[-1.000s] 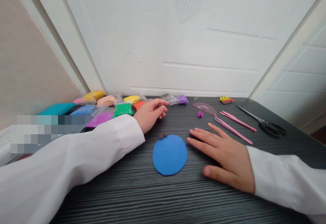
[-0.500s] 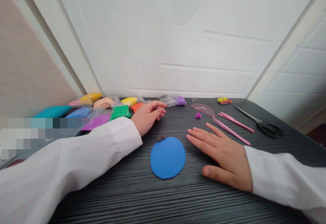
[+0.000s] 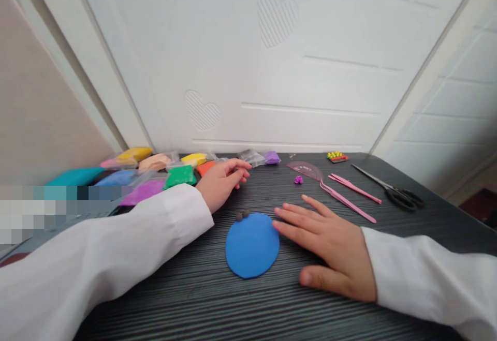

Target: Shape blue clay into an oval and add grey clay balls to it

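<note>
A flat blue clay disc (image 3: 252,245) lies on the dark striped table (image 3: 248,305), with two small dark balls (image 3: 243,215) at its far edge. My right hand (image 3: 326,245) lies flat beside the disc, fingers spread, its fingertips touching the disc's right rim. Farther back, my left hand (image 3: 221,179) rests on the table with fingers loosely curled and stretched toward the clear bags of coloured clay (image 3: 171,170). It holds nothing that I can see.
Bags of clay in yellow, peach, green, orange, purple and blue line the back left. At the back right lie a purple clay bit (image 3: 298,179), pink modelling tools (image 3: 341,196), black scissors (image 3: 392,191) and a small coloured piece (image 3: 336,157). A white panelled wall stands behind.
My right hand has slid left until its fingertips reach the blue disc. The left hand has hardly moved. The view has shifted slightly.
</note>
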Motion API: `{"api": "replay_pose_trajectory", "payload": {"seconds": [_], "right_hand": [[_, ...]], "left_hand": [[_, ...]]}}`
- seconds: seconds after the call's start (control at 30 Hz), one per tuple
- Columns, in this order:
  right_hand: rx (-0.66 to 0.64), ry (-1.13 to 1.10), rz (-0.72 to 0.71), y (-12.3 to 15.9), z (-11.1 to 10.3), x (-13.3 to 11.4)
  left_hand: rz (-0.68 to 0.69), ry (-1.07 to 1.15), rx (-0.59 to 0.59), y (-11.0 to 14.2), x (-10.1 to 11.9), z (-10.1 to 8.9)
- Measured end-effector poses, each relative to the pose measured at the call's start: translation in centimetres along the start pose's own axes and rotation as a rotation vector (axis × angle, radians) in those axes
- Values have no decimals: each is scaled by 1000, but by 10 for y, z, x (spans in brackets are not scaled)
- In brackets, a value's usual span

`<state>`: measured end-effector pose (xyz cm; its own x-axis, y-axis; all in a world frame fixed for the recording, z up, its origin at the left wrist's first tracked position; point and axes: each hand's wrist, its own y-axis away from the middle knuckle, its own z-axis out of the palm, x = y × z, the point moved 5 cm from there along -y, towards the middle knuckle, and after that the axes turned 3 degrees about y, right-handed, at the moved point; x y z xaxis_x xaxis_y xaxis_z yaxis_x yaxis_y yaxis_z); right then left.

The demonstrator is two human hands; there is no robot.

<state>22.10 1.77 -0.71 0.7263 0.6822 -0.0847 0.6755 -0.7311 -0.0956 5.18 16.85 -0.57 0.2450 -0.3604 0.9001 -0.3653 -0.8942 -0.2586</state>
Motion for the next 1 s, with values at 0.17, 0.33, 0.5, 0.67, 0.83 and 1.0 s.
{"api": "replay_pose_trajectory", "payload": {"seconds": [0.17,0.33,0.5,0.67,0.83,1.0], "right_hand": [[-17,76,107,21,-3,22],[13,0,14,31,-1,-9],[2,-47,-21,7,1,-9],[19,58,79,20,-4,19],[28,4,63,36,-4,-3],[8,-65,-29,8,0,-19]], "left_hand": [[6,-2,0,-1,0,-1],[6,15,-2,-1,0,0],[1,-6,1,0,3,1],[4,-15,-8,1,4,1],[11,-6,-12,1,4,1],[8,-16,-22,0,3,1]]}}
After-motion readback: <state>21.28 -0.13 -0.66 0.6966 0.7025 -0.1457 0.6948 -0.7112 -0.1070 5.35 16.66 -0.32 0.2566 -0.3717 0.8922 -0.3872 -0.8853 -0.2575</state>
